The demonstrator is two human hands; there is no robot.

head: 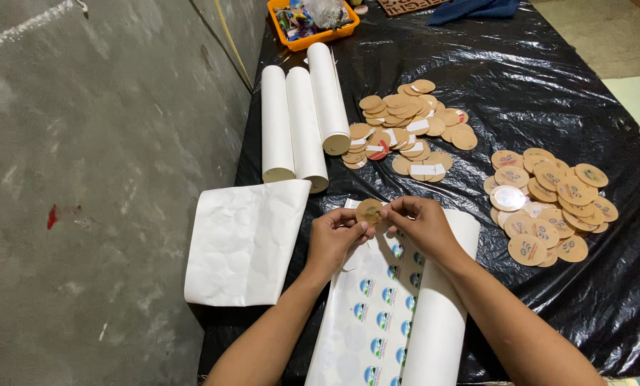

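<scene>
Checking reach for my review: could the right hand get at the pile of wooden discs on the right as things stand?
Probably yes: the pile of wooden discs lies uncovered beside the right hand, though it holds a disc with the left hand.

head view | worn on head | looks steeply down | close over table point(548, 86)

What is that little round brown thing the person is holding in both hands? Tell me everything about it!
The round disc is a thin, flat, light brown circle that looks like wood or stiff card. The left hand and the right hand pinch its edges with their fingertips, holding it up facing the camera. It hovers just above a white sticker sheet on the black plastic-covered table. Something small and pale seems to sit on its face, but it is too small to make out.
</scene>
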